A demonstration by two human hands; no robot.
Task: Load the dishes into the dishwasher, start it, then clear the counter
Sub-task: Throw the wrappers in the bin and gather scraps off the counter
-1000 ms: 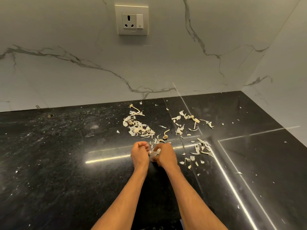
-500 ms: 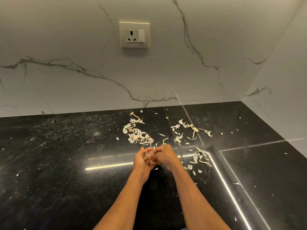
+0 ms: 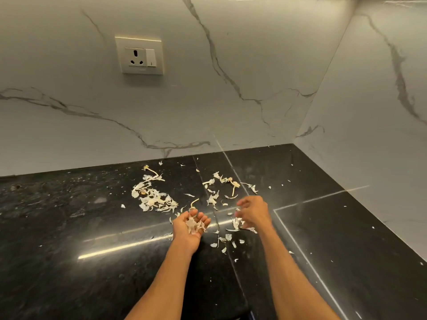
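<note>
While my left grip [image 3: 186, 233] cups peels [image 3: 193, 224] palm-up, my right grip [image 3: 253, 212] hovers loose-fingered (blurred) over worktop [image 3: 69, 250] scraps [image 3: 154, 199]. Risk, I judge: any tilt spills those light flakes.

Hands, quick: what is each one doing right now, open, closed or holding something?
Left hand: open, palm up, cupping pale papery peel scraps.
Right hand: open, blurred, nothing seen in it.

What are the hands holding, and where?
The left hand carries a small heap of peels in its cupped, upturned palm. The right hand, blurred above the counter, seems to hold nothing.
</note>
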